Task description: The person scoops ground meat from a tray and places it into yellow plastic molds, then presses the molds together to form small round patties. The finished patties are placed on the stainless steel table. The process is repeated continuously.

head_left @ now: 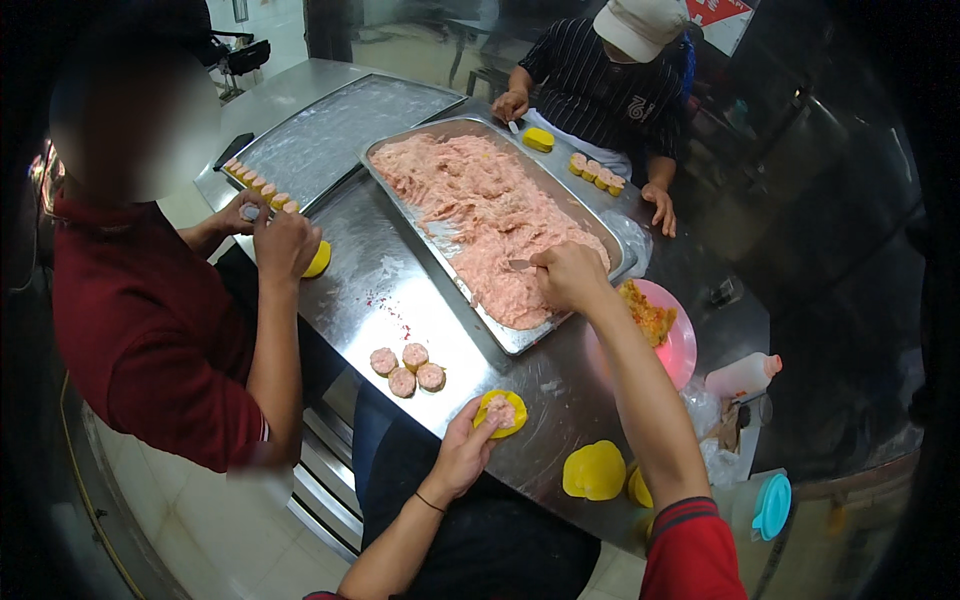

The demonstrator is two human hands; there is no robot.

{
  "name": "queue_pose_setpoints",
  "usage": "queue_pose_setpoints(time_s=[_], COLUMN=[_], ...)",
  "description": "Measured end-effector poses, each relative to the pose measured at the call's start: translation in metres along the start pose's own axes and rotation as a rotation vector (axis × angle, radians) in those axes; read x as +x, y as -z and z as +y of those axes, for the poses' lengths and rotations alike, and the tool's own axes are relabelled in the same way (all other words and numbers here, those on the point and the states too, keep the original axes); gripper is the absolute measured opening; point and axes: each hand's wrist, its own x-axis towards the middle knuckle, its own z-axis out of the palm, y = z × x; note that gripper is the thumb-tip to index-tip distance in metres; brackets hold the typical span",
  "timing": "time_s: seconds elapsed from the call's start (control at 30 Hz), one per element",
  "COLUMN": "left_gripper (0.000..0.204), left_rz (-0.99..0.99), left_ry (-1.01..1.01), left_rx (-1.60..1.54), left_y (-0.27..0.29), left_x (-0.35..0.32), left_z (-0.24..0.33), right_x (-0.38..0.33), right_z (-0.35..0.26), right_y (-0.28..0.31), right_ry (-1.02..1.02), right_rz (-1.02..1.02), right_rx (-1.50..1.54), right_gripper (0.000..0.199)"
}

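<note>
Near the table's front edge my left hand (466,450) holds a round yellow dumpling wrapper (515,425) with a dab of pink minced meat (500,408) on it. My right hand (571,277) reaches over the large metal tray and grips a small spatula (520,265), its blade at the pink meat filling (480,220). The spatula's handle is hidden in my fist. Several filled dumplings (402,383) stand in a cluster left of the tray. A stack of yellow wrappers (594,470) lies by my right forearm.
Two co-workers (150,310) (600,90) work at the left and far sides, with dumplings and wrappers before them. A flat tray (345,135) lies far left. At right are a pink bowl (682,345), a bottle (742,376) and a turquoise-lidded container (771,507).
</note>
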Motion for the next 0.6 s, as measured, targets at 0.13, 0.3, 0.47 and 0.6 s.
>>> queue_pose_setpoints(time_s=[0.13, 0.3, 0.47, 0.6], left_gripper=[0.045, 0.047, 0.046, 0.044], left_rz=[0.002, 0.004, -0.003, 0.019], left_ry=[-0.003, -0.021, -0.020, -0.027], left_rx=[0.051, 0.091, 0.074, 0.070], left_y=[0.002, 0.004, 0.003, 0.001], left_x=[0.001, 0.001, 0.002, 0.001], left_z=[-0.001, -0.004, -0.003, -0.003], right_x=[-0.004, -0.004, -0.007, -0.039], right_z=[0.000, -0.008, -0.009, -0.018], right_y=[0.003, 0.001, 0.004, 0.023], right_ry=[0.051, 0.023, 0.059, 0.101], right_rz=[-0.054, -0.010, 0.008, 0.103], right_rx=[0.066, -0.091, 0.065, 0.340], right_gripper=[0.024, 0.024, 0.024, 0.025])
